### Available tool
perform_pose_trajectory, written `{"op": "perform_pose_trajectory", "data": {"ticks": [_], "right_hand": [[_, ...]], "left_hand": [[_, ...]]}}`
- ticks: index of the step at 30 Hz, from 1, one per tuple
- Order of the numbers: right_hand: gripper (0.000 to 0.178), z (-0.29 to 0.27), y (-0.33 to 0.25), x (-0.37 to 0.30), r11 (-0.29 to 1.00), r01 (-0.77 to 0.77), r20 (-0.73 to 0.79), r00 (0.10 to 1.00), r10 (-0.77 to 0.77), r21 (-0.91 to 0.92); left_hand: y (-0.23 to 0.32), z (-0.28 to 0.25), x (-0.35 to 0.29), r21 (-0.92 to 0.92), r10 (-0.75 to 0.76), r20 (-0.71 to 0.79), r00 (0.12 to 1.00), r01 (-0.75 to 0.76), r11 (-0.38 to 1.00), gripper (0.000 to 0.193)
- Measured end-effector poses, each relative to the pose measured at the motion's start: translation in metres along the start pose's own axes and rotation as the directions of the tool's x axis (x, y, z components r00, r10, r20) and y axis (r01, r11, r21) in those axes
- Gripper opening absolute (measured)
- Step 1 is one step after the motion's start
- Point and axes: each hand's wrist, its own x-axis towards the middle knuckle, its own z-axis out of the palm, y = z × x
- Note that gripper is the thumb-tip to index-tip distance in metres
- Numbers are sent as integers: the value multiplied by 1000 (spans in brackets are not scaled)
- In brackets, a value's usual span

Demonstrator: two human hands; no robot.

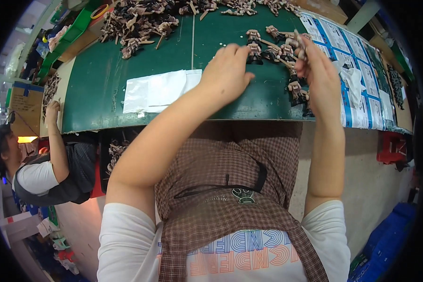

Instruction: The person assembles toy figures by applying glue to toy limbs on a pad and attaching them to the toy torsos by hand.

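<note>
My left hand (228, 70) reaches over the green tabletop, palm down, with its thumb apart from the fingers. Its fingertips are beside a small painted figurine (254, 52) with a pinkish top and dark lower part; whether they touch it I cannot tell. A similar figurine (253, 35) lies just behind that one. On the right, my right hand (320, 80) is closed around a slim, pale, pointed object (298, 42), whose kind is unclear and partly hidden by the fingers. Under and beside this hand lie several more figurines (296, 89), some with flat wooden-coloured pieces.
A large heap of figurines (141, 21) covers the table's far left. White sheets in clear plastic (162, 89) lie left of centre. Blue-and-white printed sheets (362, 70) cover the right end, with a crumpled white cloth (351, 80) on them. Another person (47, 174) sits at the left.
</note>
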Motion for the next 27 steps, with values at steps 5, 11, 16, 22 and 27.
{"op": "perform_pose_trajectory", "data": {"ticks": [5, 11, 16, 22, 27], "right_hand": [[38, 8, 25, -51, 947, -182, 89, 982, 164, 264], [33, 13, 33, -64, 924, -276, 125, 960, 251, 265], [27, 12, 35, -77, 904, -410, 187, 904, 385, 118], [25, 3, 25, -96, 920, -268, 44, 963, 267, 287], [24, 10, 28, -86, 918, -149, -99, 975, 198, 367]], "left_hand": [[-7, 23, 37, 135, -45, 56, 997, 37, 990, 55], [-12, 20, 36, 82, -100, 102, 990, 92, 992, 55], [-34, 30, 37, 22, -57, -29, 998, 57, 998, 57], [-22, -6, 41, -260, -207, 267, 941, 278, 925, 55], [-26, -1, 12, -362, -146, 282, 948, 246, 899, 57]]}}
